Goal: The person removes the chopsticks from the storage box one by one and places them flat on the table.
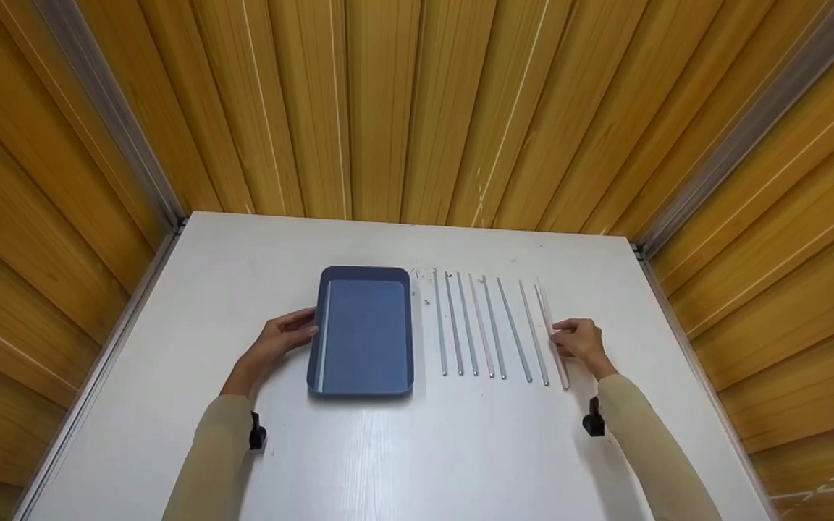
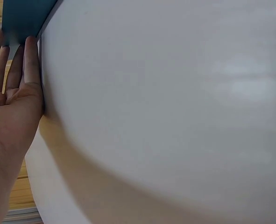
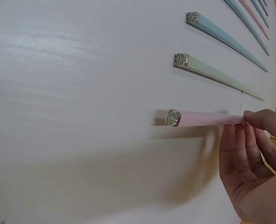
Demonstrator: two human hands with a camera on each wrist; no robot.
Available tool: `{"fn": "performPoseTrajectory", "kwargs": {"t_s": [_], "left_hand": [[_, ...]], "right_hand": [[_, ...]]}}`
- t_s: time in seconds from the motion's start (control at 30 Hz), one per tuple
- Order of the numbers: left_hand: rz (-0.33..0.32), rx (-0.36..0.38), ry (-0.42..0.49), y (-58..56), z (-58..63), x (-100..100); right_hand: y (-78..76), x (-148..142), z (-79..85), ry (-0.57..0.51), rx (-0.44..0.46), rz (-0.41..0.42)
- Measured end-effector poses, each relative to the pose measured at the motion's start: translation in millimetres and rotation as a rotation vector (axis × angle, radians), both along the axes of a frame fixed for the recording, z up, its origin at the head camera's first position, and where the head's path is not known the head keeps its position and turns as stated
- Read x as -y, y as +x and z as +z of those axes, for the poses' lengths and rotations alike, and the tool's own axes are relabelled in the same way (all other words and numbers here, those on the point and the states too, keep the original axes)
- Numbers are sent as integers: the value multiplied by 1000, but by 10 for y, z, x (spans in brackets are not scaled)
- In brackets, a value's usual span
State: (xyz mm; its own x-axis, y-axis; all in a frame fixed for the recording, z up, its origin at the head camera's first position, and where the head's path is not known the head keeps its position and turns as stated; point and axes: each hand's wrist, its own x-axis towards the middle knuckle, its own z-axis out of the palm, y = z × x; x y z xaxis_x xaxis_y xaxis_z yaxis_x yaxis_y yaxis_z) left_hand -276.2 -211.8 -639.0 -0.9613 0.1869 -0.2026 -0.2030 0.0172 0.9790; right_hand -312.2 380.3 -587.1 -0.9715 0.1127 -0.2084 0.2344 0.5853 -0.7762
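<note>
My right hand pinches a pink chopstick between thumb and fingertips at the right end of a row. Its patterned metal end sits slightly off the table, a shadow beneath. Beside it lie a pale green chopstick and a blue chopstick. At the left, a blue rectangular tray stands on the table. A pale strip runs along its left inner side; I cannot tell whether it is a chopstick. The extended fingers of my left hand touch the tray's left outer wall.
Several more pastel chopsticks lie spaced side by side between the tray and my right hand. Small dark specks dot the white table. Wood-patterned panels rise behind the table and at both sides.
</note>
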Motion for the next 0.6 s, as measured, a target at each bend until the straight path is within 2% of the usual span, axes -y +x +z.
{"fn": "performPoseTrajectory", "kwargs": {"t_s": [0.3, 0.6], "left_hand": [[-12, -12, 9, 9, 15, -6], [-2, -12, 37, 23, 4, -11]], "right_hand": [[9, -2, -82, 37, 48, -10], [-15, 13, -130, 41, 33, -25]]}}
